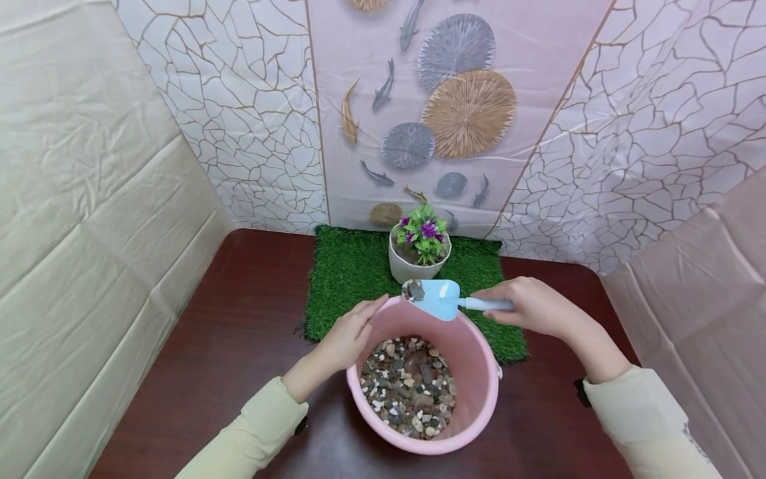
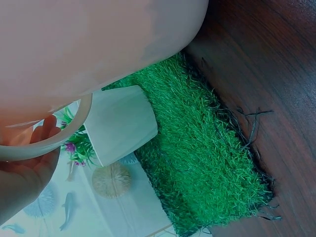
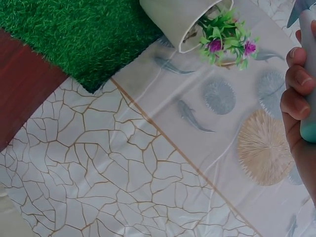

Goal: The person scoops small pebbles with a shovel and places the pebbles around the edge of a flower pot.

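Note:
My right hand [image 1: 526,305] grips the pale handle of a small hand trowel [image 1: 439,299]; its light blue blade carries a few pebbles [image 1: 413,290] at the tip. The blade is above the far rim of a pink bucket [image 1: 421,446], near a white flower pot [image 1: 413,269]. Pebbles of mixed colours [image 1: 407,389] cover the bucket's bottom. At the bucket's left rim, my left hand [image 1: 344,339] holds on. In the right wrist view, the fingers [image 3: 298,81] curl round the handle, while the blade is mostly cut off.
Purple flowers with green leaves [image 1: 426,233] grow from the soil in the pot. It stands on an artificial grass mat [image 1: 344,266], which lies partly under the bucket on a dark brown table [image 1: 239,319]. Patterned cloth [image 1: 257,100] hangs behind.

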A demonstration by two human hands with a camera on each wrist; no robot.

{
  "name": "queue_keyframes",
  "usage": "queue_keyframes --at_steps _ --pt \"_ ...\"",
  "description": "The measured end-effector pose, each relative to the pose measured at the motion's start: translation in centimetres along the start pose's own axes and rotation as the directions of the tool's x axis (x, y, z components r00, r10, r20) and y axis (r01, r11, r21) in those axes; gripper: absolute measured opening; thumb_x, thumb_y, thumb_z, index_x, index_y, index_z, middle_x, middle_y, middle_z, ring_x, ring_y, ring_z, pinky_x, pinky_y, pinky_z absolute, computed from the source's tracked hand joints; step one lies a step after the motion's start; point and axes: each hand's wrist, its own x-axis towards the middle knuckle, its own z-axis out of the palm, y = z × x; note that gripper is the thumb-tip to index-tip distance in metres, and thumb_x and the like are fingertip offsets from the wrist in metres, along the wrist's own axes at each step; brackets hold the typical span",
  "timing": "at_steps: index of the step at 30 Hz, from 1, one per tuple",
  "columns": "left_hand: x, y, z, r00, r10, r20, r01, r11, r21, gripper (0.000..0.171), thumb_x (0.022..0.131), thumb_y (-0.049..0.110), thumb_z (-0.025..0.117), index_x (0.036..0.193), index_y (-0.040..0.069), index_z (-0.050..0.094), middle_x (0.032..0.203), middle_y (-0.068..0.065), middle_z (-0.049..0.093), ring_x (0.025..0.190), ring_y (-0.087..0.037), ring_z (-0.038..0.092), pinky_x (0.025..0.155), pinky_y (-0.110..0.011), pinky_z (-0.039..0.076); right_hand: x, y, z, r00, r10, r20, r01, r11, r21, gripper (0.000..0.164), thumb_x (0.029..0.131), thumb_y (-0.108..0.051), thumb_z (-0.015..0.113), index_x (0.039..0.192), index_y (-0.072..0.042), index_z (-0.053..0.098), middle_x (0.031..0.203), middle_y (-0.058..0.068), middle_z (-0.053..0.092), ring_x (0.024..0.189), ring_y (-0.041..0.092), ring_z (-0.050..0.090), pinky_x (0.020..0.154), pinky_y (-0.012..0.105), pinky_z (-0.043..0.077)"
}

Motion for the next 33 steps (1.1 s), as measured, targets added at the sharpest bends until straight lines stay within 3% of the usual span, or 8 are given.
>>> queue_keyframes --at_steps 11,16,24,33 --pt "-0.1 0.2 -0.1 1.000 -0.023 -0.003 0.023 1.000 -0.003 0.052 0.094 0.001 0.041 0.145 0.009 0.038 0.136 -0.015 0.050 0.122 -0.034 0.052 0.104 -0.045 0.043 1.4 1.2 0.6 0.996 0.093 0.002 -0.093 0.996 -0.001 0.030 0.084 -0.012 0.069 0.112 -0.003 0.069 0.088 0.002 0.072 0.052 -0.003 0.040 0.052 0.019 0.038" --pt "0.0 0.2 -0.1 1.000 -0.018 0.001 0.018 1.000 -0.005 0.052 0.094 0.000 0.041 0.145 0.008 0.037 0.136 -0.016 0.050 0.122 -0.034 0.052 0.103 -0.045 0.043 2.1 1.7 1.1 0.990 0.140 0.006 -0.140 0.990 0.015 0.030 0.085 -0.014 0.067 0.114 -0.003 0.068 0.074 -0.002 0.068 0.044 -0.001 0.034 0.047 0.019 0.034" --pt "0.0 0.1 0.0 1.000 0.011 -0.007 -0.011 1.000 0.004 0.053 0.093 -0.001 0.042 0.145 0.005 0.035 0.135 -0.018 0.050 0.122 -0.036 0.052 0.103 -0.048 0.043 3.4 2.8 2.1 0.981 0.189 0.036 -0.190 0.981 0.027 0.030 0.086 -0.015 0.065 0.113 -0.002 0.068 0.066 -0.005 0.062 0.043 0.003 0.036 0.046 0.020 0.033" --pt "0.0 0.2 -0.2 1.000 -0.006 0.014 0.006 1.000 -0.009 0.053 0.094 -0.001 0.040 0.146 0.007 0.034 0.136 -0.017 0.049 0.122 -0.035 0.051 0.102 -0.048 0.044 4.8 3.4 3.3 0.971 0.232 0.061 -0.235 0.971 0.052 0.033 0.088 -0.016 0.064 0.117 -0.001 0.066 0.062 -0.004 0.059 0.043 0.006 0.035 0.044 0.021 0.032"
